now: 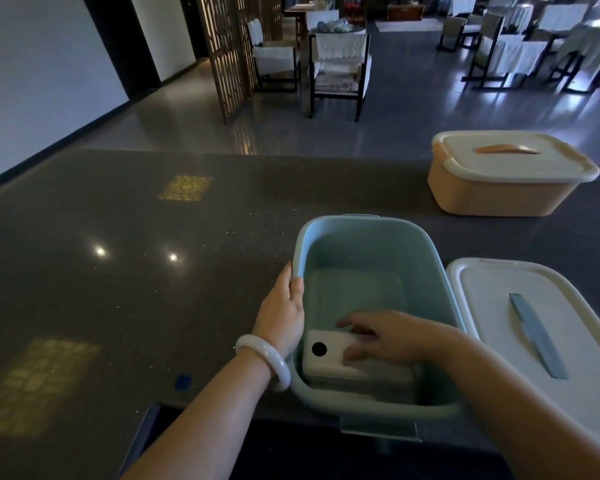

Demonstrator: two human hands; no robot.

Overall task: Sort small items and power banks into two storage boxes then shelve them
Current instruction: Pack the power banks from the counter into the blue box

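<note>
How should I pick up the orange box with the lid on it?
Take the orange box by the curved orange handle in the middle of its white lid, reaching down from above. The handle arches up, leaving room for fingers. I cannot tell whether the lid is latched, so steady the base too.

Dim interior, daylight entering upper right; two point glare spots on the polished countertop (118, 271) at left centre; wide-angle bending at frame edges.
</note>
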